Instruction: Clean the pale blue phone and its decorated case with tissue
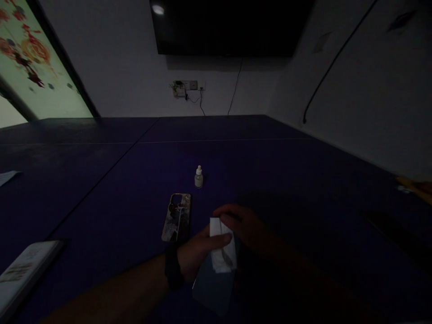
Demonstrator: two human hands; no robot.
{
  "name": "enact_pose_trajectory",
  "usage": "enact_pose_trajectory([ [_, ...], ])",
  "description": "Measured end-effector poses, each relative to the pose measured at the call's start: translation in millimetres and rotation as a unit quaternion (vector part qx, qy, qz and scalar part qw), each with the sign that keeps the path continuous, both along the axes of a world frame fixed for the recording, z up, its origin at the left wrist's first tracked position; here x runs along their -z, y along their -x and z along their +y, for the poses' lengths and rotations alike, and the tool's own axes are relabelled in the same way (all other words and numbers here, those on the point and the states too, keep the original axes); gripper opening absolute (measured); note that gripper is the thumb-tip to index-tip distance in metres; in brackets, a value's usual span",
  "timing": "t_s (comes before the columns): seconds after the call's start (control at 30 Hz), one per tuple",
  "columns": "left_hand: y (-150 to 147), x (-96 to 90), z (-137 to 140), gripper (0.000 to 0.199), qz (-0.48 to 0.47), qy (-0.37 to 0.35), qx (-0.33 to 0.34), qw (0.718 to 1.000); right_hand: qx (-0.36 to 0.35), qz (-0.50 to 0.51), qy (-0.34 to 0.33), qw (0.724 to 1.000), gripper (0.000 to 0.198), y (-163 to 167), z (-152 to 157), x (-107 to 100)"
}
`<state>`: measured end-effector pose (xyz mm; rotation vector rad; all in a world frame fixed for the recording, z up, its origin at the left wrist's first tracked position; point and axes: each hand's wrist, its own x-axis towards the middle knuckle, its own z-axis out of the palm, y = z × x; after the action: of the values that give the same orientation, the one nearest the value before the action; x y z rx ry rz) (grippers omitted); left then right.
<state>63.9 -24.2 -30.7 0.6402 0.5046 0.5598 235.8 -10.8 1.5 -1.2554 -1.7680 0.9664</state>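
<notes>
My left hand, with a dark watch on the wrist, grips a small white packet that looks like a tissue pack. Its thumb lies across the front. My right hand closes over the packet's upper right edge, with the fingers bent at the top. Beneath the packet is a flat grey-blue sheet-like thing; the dim light hides what it is and whether fingers hold it. A patterned phone case lies just left of my hands. Beyond it a small dropper bottle with a white top stands upright.
A dark blue-purple table stretches to the wall. A white box-like item lies at the near left, and a pale sheet farther back. Yellow material sits at the right edge. A television hangs above sockets.
</notes>
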Motion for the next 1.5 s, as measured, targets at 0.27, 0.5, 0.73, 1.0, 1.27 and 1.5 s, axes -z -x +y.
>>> enact_pose_trajectory([
  [0.27, 0, -3.3, 1, 0.061, 0.011, -0.014, 0.028, 0.999, -0.019, -0.005, -0.052, 0.998, 0.013, 0, 6, 0],
  [0.5, -1, -4.8, -1, 0.058, 0.032, -0.019, -0.013, 0.999, 0.103, -0.003, -0.017, 0.995, 0.016, -8, 10, -3],
  [0.73, -1, -0.5, -2, 0.062, 0.039, -0.024, -0.015, 0.999, -0.006, 0.027, 0.069, 0.997, 0.031, -30, 15, -11],
  [1.0, -1, -2.9, -2, 0.063, 0.036, -0.047, -0.016, 0.998, -0.010, -0.020, 0.091, 0.996, 0.024, -39, 23, -13],
  [1.27, -2, -8.0, 0, 0.076, 0.037, -0.036, 0.001, 0.999, 0.222, -0.204, -0.065, 0.951, 0.019, -53, 57, -53],
  [1.5, -2, -5.5, -1, 0.078, 0.032, -0.010, -0.027, 0.999, 0.186, -0.296, -0.063, 0.935, 0.015, -3, 116, -40],
])
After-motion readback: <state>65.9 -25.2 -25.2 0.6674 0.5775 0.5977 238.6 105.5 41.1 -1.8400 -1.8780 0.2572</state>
